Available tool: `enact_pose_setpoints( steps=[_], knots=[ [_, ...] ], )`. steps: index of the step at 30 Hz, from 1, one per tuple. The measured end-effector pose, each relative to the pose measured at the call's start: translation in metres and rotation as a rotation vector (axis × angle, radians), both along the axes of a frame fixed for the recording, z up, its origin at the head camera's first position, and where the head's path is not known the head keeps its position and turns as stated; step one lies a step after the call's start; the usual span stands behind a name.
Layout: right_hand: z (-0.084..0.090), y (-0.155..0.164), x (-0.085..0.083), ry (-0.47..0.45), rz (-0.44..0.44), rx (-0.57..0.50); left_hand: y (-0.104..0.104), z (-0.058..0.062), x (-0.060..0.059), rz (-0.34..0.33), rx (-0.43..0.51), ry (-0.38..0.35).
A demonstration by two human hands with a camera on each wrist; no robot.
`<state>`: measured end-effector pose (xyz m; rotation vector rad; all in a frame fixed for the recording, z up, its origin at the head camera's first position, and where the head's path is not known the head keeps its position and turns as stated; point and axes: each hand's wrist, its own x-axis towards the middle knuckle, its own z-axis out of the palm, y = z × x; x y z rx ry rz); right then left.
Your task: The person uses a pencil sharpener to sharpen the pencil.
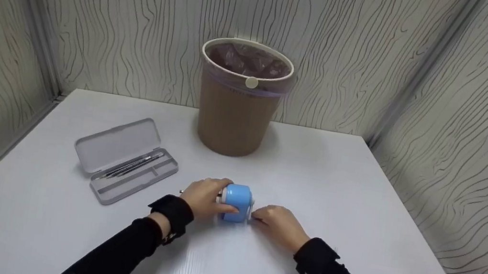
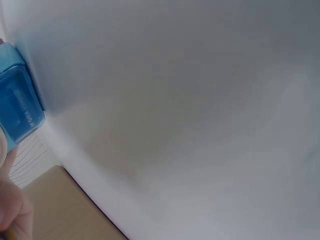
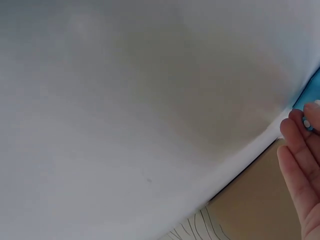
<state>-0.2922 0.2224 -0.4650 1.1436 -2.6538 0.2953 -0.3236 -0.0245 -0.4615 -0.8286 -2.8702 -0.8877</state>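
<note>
A blue pencil sharpener (image 1: 238,197) with a hand crank lies on the white table in front of the person. The left hand (image 1: 205,198) grips its body from the left, thumb along the near side and fingers over the top. A thin pencil (image 1: 181,191) runs under this hand into the sharpener's left face; most of it is hidden. On the other side, the right hand (image 1: 280,224) pinches the crank handle (image 1: 250,211). In the right wrist view, the handle's small knob (image 3: 307,123) shows between thumb and fingers. The left wrist view catches the sharpener's clear blue shavings drawer (image 2: 20,105).
An open grey pencil case (image 1: 119,145) lies to the left, with several pencils (image 1: 131,166) in its long compartment. Behind the sharpener stands a brown trash bin (image 1: 234,118) with a bag liner. Wood-patterned panels (image 1: 154,22) enclose the table's back and sides.
</note>
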Motion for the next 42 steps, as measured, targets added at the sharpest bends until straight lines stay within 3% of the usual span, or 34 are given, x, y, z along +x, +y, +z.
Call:
enact_pose_setpoints(
  steps=[13,22,28,34,39,42],
  knots=[
    [0.009,0.01,0.015,0.011,0.022,-0.052,0.002,0.005,-0.002,-0.009,-0.082,0.056],
    [0.015,0.013,0.017,0.094,0.025,-0.083,0.004,0.004,-0.004,-0.015,-0.118,0.103],
    [0.031,0.011,0.006,0.145,-0.01,-0.137,0.004,0.005,-0.005,-0.024,-0.139,0.133],
    [0.044,0.007,-0.008,0.1,-0.049,-0.167,0.003,0.004,-0.003,-0.028,-0.144,0.139],
    [0.046,0.006,-0.013,0.088,-0.078,-0.167,0.003,0.003,-0.004,-0.028,-0.134,0.165],
    [0.047,0.005,-0.015,0.089,-0.099,-0.157,0.003,0.004,-0.004,-0.031,-0.125,0.144]
  ],
)
